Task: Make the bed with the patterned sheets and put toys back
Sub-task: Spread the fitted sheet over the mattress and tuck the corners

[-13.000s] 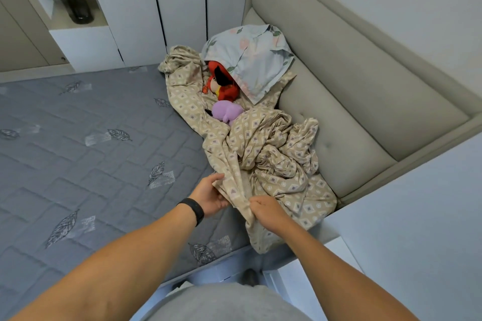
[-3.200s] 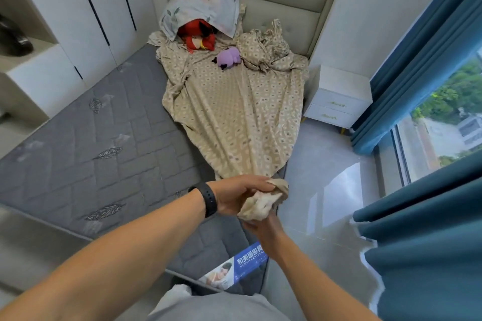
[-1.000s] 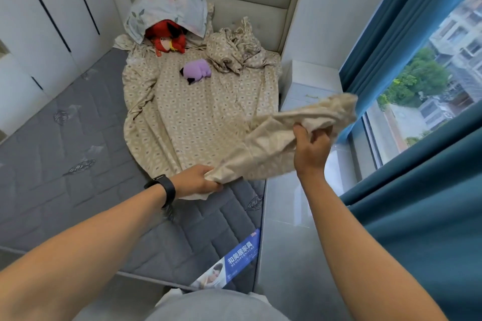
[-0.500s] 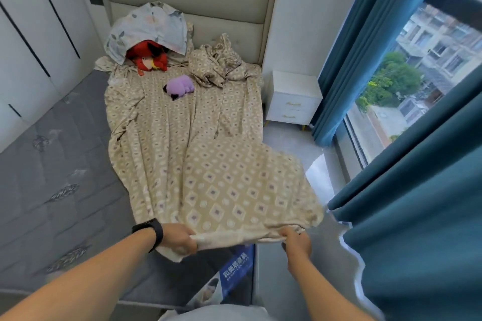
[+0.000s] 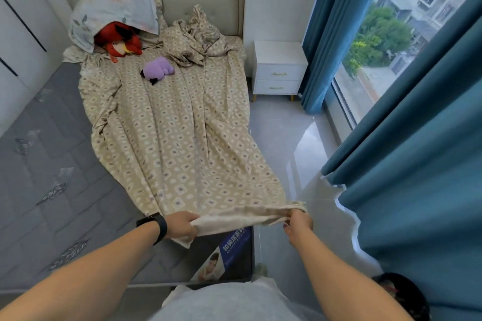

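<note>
Mattress (image 5: 39,177) half bare; patterned sheet (image 5: 177,138) gripped by 2 hands.

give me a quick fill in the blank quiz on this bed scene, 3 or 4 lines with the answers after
1. Both hands, the left hand and the right hand, hold one edge of the patterned ____.
2. The small toy lying on the sheet is ____ in colour.
3. The red toy sits partly under the floral ____.
4. The curtains by the window are ____.

Answers: sheet; purple; pillow; blue

white nightstand (image 5: 277,70); teal curtains (image 5: 417,164); window (image 5: 391,21)
</note>
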A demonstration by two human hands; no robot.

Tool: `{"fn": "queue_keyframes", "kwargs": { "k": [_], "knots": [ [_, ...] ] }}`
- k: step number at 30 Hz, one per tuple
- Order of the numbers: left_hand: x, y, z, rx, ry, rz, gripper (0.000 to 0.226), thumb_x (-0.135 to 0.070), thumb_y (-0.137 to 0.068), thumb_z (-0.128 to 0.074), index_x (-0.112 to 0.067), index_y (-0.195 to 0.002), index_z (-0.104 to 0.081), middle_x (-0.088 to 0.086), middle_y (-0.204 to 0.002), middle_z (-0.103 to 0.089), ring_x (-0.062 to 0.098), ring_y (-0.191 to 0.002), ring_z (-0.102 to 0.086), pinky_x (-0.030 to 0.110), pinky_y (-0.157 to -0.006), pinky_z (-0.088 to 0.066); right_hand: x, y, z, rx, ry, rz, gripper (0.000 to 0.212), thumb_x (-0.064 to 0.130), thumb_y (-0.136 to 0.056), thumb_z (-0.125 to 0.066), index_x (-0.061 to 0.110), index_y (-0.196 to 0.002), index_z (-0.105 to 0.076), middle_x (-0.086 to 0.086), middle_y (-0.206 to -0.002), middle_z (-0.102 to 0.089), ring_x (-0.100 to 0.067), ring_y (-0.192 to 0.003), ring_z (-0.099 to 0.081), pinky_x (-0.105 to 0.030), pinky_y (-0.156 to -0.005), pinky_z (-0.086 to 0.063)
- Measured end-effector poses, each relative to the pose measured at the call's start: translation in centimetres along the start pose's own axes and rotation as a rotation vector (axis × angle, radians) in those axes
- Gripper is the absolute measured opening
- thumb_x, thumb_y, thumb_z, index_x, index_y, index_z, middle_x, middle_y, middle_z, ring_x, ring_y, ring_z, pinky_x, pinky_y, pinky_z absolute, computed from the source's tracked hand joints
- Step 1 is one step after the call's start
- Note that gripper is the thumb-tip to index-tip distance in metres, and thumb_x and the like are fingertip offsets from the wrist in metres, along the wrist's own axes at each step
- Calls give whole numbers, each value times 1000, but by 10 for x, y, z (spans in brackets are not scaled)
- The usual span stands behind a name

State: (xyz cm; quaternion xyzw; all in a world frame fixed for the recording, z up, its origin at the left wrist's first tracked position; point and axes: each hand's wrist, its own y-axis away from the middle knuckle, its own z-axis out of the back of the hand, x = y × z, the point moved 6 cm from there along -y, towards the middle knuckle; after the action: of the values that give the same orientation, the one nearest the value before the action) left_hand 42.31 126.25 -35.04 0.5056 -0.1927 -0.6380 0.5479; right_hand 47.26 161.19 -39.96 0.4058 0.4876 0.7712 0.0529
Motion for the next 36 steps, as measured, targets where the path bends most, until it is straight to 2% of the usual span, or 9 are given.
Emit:
{"fn": "queue_keyframes", "kwargs": {
  "k": [2, 4, 8, 10, 20, 26, 28, 32, 36],
  "knots": [
    [-15, -2, 1, -45, 30, -65, 31, -20, -85, -58, -30, -114, -64, -5, -107, -67, 11, -93, -60, 23, -73, -43, 1, 4, 9, -133, 305, 26, 59, 21, -95, -60, 6, -148, -40, -22, -150, -38, -43, -128, -47, -49, -108, -43],
    [-34, -2, 6, -101, 57, -137, 27, -15, -87, -59, -34, -105, -64, -8, -100, -68, 5, -87, -60, 24, -73, -44, 16, 28, -6, -138, 503, 221, 67, 21, -89, -70, 14, -148, -40, -16, -151, -33, -40, -131, -43, -46, -108, -41],
    [-60, -8, 18, -297, 109, -225, 12, -21, -78, -61, -32, -78, -58, -7, -80, -62, 18, -76, -59, 29, -64, -40, 9, 85, -100, 452, 1185, 725, 54, 40, -86, -70, 37, -137, -53, 4, -145, -41, -27, -133, -37, -45, -109, -35],
    [-69, -8, 23, -416, 112, -231, 11, -19, -78, -63, -28, -76, -57, -6, -76, -59, 22, -75, -57, 31, -60, -38, -3, 104, -129, 550, 1364, 807, 42, 38, -91, -62, 36, -132, -57, 0, -139, -48, -32, -129, -39, -44, -101, -33],
    [13, -1, 114, -855, -202, -101, 18, -12, -84, -63, -22, -87, -49, 0, -88, -54, 25, -74, -50, 33, -58, -35, 17, 153, -179, 459, 999, 1006, 11, 36, -96, -45, 28, -90, -50, -3, -82, -64, -28, -77, -59, -44, -70, -47],
    [112, -13, 195, -908, -136, 24, 19, -9, -84, -67, -20, -96, -58, 6, -106, -50, 33, -93, -55, 36, -65, -41, 38, 177, -167, 41, 783, 1129, 34, 50, -75, -32, 22, -73, -50, -10, -69, -60, -30, -66, -52, -37, -59, -36],
    [140, -17, 215, -897, -91, 48, 5, -10, -90, -61, -15, -90, -59, 5, -96, -53, 35, -91, -57, 35, -61, -38, 45, 169, -148, -100, 821, 1068, 32, 48, -79, -31, 21, -75, -47, -12, -70, -58, -34, -68, -52, -36, -60, -33],
    [175, -15, 231, -734, 27, 78, 25, -12, -95, -54, -11, -72, -62, 16, -79, -67, 33, -69, -60, 34, -55, -41, 49, 155, -145, -232, 1038, 931, 25, 36, -93, -39, 18, -83, -53, -11, -86, -60, -37, -89, -56, -40, -67, -40],
    [155, 6, 215, -596, 116, -5, 24, -12, -94, -56, -9, -72, -62, 19, -78, -67, 29, -65, -55, 31, -54, -35, 29, 165, -195, -195, 1386, 923, 48, 50, -88, -51, 29, -131, -59, -5, -137, -47, -33, -123, -43, -44, -100, -37]
  ]
}}
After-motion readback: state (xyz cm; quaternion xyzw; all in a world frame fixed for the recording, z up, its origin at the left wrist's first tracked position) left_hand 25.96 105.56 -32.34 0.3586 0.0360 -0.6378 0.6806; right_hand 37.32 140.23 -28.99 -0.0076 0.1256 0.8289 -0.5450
